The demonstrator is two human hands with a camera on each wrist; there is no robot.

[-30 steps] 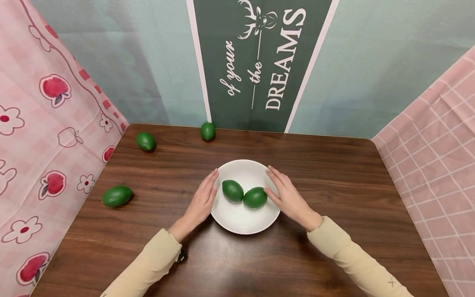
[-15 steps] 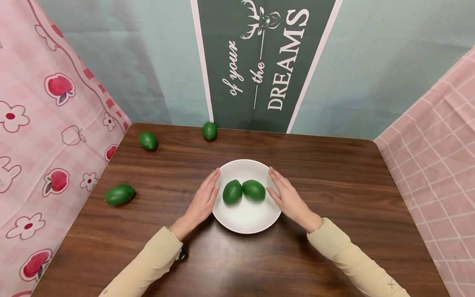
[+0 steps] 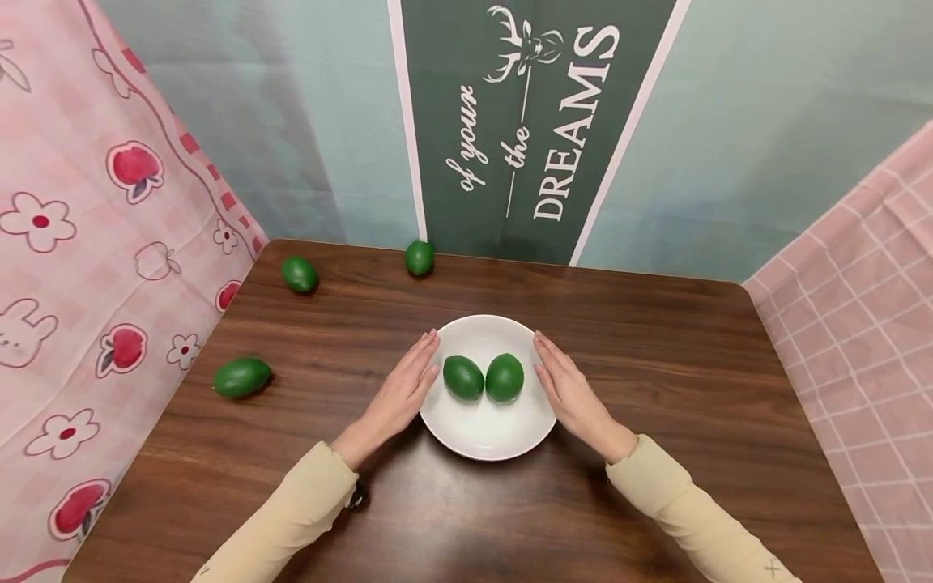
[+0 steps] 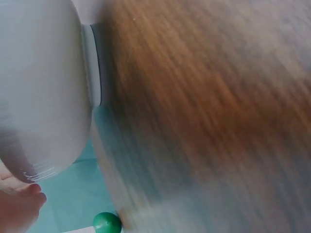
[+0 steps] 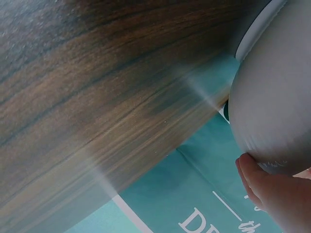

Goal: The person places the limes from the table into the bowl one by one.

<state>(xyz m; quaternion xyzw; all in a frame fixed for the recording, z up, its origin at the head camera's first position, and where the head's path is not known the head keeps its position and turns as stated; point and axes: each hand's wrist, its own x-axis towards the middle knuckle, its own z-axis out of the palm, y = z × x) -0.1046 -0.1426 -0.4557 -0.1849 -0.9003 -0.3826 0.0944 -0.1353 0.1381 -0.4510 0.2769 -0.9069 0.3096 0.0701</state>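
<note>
On the table point(image 3: 670, 348), the bowl point(image 3: 488, 436) is flanked by the left hand point(image 3: 399, 390) and right hand point(image 3: 576, 398), fingers held straight; likely stiff, slick and breakable, it is best cupped from both sides.

Inside the bowl point(image 3: 487, 433), 2 limes point(image 3: 464, 378) sit side by side. The left hand point(image 3: 398, 390) is at the bowl's left side, the right hand point(image 3: 577, 395) at its right. On the table point(image 3: 656, 340), 1 lime point(image 3: 241, 377) lies farther left; 2 more limes point(image 3: 419, 258) lie behind-left.
</note>
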